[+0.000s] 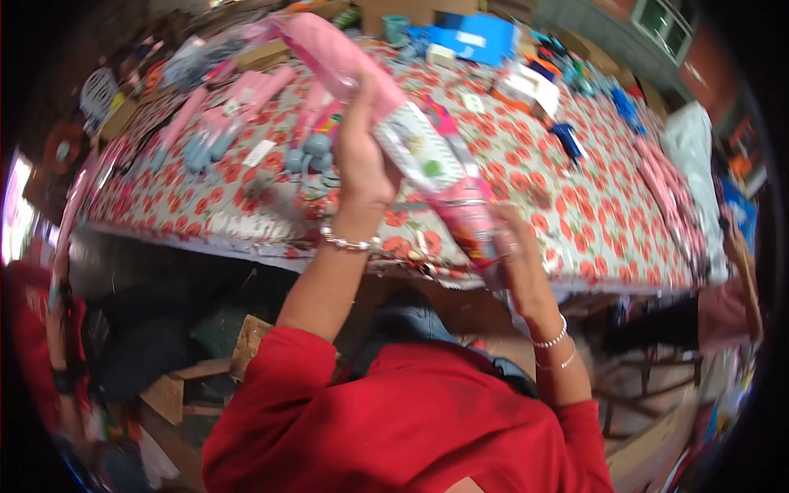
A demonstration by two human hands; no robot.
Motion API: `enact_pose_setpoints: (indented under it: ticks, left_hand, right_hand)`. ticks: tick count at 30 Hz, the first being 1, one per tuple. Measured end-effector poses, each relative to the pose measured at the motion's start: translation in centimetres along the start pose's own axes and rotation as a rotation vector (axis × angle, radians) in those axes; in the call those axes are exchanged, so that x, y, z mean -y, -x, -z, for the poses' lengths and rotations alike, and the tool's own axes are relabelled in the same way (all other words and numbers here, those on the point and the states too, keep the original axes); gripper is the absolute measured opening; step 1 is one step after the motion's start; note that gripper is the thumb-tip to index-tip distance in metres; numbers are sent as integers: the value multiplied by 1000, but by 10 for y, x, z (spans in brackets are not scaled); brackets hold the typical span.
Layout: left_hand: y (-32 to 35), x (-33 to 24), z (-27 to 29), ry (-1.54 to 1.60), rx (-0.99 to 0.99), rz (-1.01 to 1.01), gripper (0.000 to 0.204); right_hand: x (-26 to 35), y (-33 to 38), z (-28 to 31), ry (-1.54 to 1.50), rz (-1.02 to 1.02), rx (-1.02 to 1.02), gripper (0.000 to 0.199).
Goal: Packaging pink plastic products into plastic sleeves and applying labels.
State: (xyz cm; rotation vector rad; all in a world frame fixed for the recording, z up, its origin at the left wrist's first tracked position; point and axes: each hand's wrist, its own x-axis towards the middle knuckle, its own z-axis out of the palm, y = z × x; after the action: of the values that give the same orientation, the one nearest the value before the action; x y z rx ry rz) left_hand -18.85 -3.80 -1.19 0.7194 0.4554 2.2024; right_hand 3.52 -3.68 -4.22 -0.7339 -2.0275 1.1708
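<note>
A long pink packaged item [329, 51] in clear plastic, with a white printed label on its middle, slants over the table from upper left to lower right. Its kind I cannot make out. My left hand [362, 160] is closed round its upper part, thumb up along the side. At the lower end, my right hand [518, 259] grips the package, its fingers partly blurred. Below the package's upper part, small grey-blue round pieces [312, 154] lie on the flowered tablecloth [279, 197].
Several pink tubes with grey-blue ends [209, 135] lie at left. A blue box [472, 39], a white box [526, 89] and a dark blue object [567, 144] sit farther back. Pink bagged items [666, 185] line the right edge. Other people stand at both sides.
</note>
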Motion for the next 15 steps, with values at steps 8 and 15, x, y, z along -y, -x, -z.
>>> enact_pose_setpoints:
  ticks: [8, 15]
  left_hand:
    - [-36, -40, 20, -262, -202, -171, 40]
    - [-182, -110, 104, -949, -135, -136, 40]
  right_hand:
    - [-38, 24, 11, 216, 134, 72, 32]
    - [-64, 36, 18, 461, 197, -64, 36]
